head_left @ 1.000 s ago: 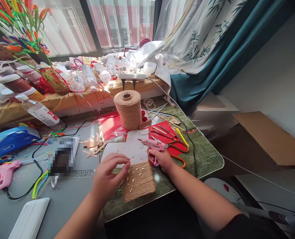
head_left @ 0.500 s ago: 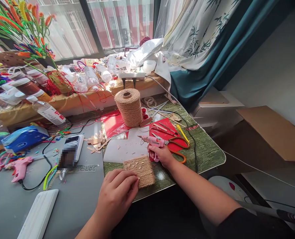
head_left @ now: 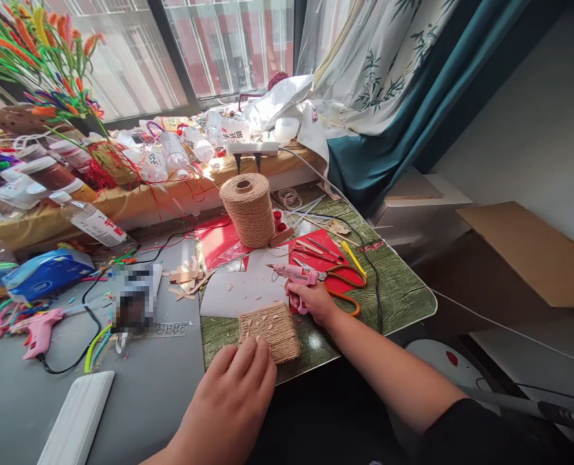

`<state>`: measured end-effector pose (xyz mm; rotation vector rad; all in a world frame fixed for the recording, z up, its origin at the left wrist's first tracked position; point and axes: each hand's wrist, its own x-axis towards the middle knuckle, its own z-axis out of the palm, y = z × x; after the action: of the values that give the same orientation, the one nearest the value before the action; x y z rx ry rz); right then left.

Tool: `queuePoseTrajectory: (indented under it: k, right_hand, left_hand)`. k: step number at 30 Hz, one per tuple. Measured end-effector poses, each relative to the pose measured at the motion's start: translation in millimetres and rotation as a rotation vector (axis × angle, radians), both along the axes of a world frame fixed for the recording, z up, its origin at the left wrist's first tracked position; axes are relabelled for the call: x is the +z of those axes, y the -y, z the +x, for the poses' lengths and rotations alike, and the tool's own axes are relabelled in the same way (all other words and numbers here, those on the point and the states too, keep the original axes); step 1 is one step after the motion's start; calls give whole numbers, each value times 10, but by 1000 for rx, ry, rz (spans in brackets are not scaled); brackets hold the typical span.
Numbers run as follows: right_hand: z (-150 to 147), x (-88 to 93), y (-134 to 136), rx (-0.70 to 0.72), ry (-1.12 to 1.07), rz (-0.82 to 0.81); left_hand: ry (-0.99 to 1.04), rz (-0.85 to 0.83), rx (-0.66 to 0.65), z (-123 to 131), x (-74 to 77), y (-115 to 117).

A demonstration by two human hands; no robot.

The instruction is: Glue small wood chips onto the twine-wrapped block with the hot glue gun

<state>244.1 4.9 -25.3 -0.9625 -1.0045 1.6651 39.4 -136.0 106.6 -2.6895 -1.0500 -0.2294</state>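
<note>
A small square block wrapped in jute twine (head_left: 268, 329), dotted with pale chips, lies on the green table mat (head_left: 403, 294). My left hand (head_left: 235, 394) lies palm down at the table's near edge, fingers together and stretched, their tips touching the block's near side. My right hand (head_left: 310, 302) is closed round the grip of a pink glue gun (head_left: 294, 274), nozzle pointing left over a white sheet (head_left: 241, 294). A large spool of jute twine (head_left: 248, 210) stands upright behind.
Orange-handled scissors (head_left: 347, 284) and a yellow tool lie on red paper right of the gun. Wooden stick pieces (head_left: 187, 278), a second pink glue gun (head_left: 37, 326), a blue pack and a white case lie at left. Bottles and a power strip (head_left: 252, 148) crowd the windowsill.
My left hand has slid from beside the top of the jute block back toward me, down to its near edge. The right hand stays on the glue gun.
</note>
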Motion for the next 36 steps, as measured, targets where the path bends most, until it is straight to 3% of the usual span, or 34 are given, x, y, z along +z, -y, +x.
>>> queuePoseTrajectory:
  k: [7,14,21,24,29,36]
  right_hand:
    - [-11,-31,1,-21,17,0]
    - [6,27,-2,10,-3,-6]
    - [-4,32,8,-2,-4,-6]
    - [0,-9,8,8,17,-3]
    - [10,-28,9,5,1,13]
    - [24,34,48,-12,-122,34]
  left_hand:
    - [163,-48,33,-77,59,-135]
    - [509,-118,144,-287,-65,-138]
    - [391,-85,36,-224,-169,-153]
    - [441,-106,40,-212,-238,-159]
    - [625,-245,149,-338,-339,-185]
    - [639,-558,348,-386,-631,-218]
